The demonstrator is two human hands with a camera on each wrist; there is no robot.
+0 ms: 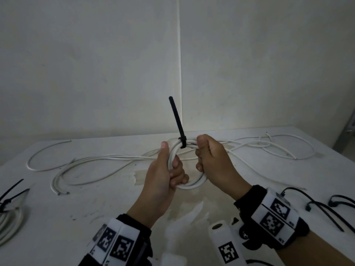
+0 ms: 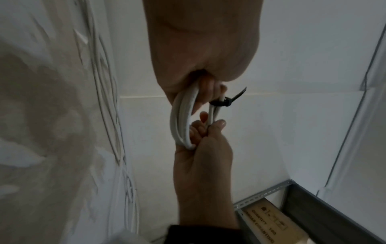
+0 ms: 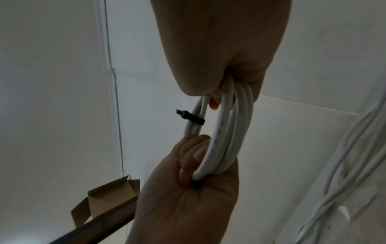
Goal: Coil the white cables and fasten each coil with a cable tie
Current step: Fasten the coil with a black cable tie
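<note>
Two hands hold one white coil (image 1: 189, 186).
Left hand (image 1: 163, 181) and right hand (image 1: 215, 160) grip it; fingers hide parts near the black tie (image 1: 177, 121).

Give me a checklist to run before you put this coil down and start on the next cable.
1. Black cable tie wraps the held coil: ok, it circles the strands at the coil's top.
2. Tie pulled snug: cannot tell; the left wrist view shows it close on the strands, but tightness is unclear.
3. Both hands keep their grip: ok, the left hand and right hand each curl round the coil.
4. Tie tail dealt with: not ok, the long tail sticks straight up.
5. More cable to coil: ok, loose white cables lie on the table.
6. Spare ties at hand: ok, black ties lie to the right.
</note>
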